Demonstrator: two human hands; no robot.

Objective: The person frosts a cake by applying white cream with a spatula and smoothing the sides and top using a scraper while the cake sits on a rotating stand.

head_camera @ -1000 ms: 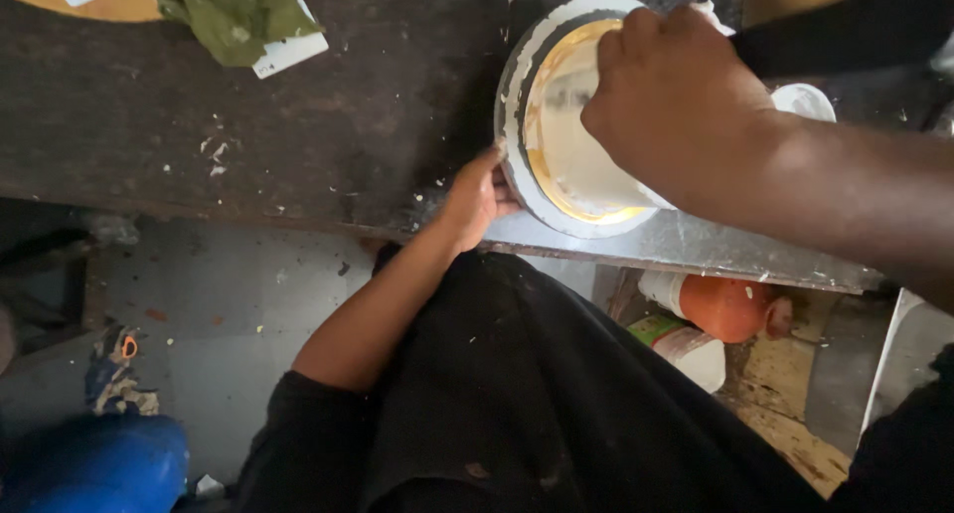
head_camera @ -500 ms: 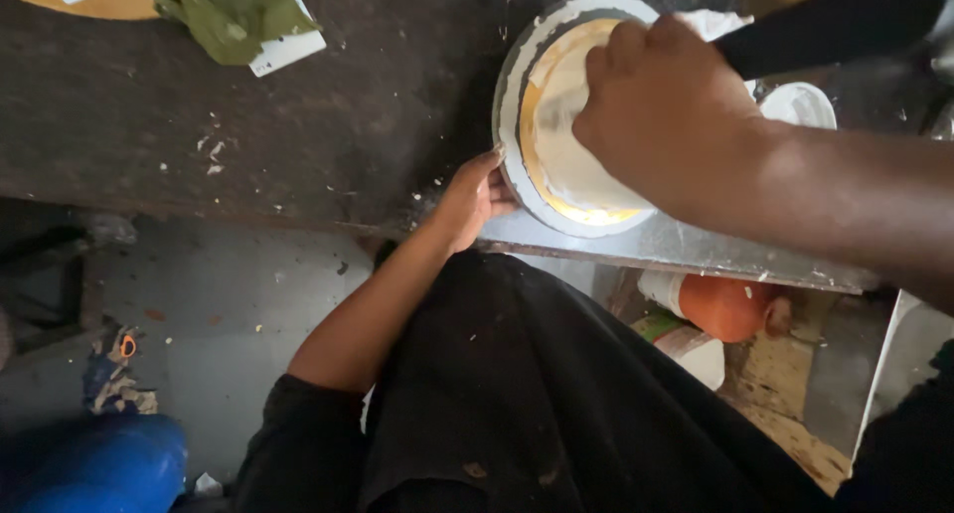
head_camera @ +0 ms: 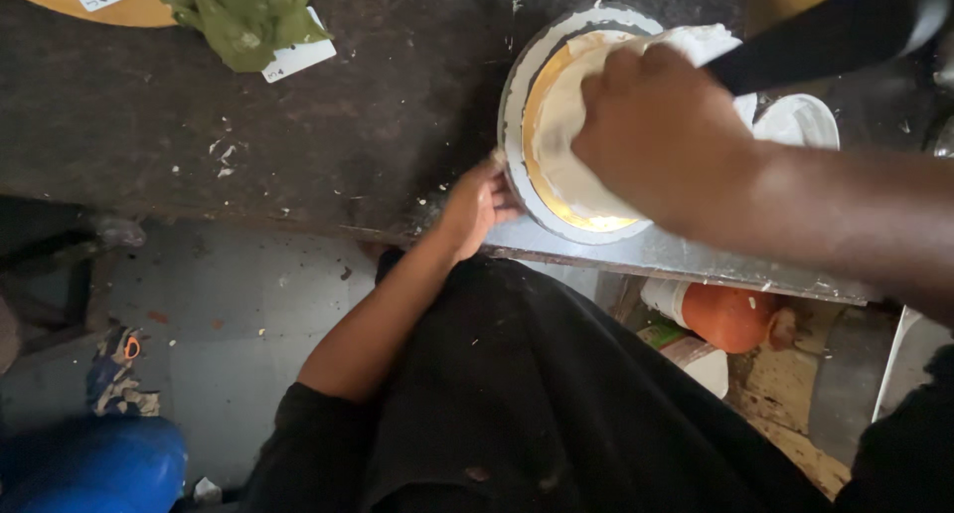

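Observation:
A round cake [head_camera: 566, 165] with white frosting and a yellow-brown edge sits on a white round stand [head_camera: 522, 85] at the counter's near edge. My right hand [head_camera: 661, 135] is over the cake, closed around a long black-handled tool [head_camera: 825, 31] that lies across the frosting; its blade is hidden under the hand. My left hand [head_camera: 475, 207] touches the stand's left rim from below, fingers curled against it.
The dark counter [head_camera: 298, 145] carries frosting crumbs, a green cloth [head_camera: 243, 11], white cards and a small white bowl [head_camera: 795, 120]. Under it stand an orange jug [head_camera: 730, 314] and white containers. A blue object [head_camera: 89, 463] lies on the floor at the lower left.
My right hand has slid slightly down and left across the cake top with the tool. My left hand stays on the stand's rim.

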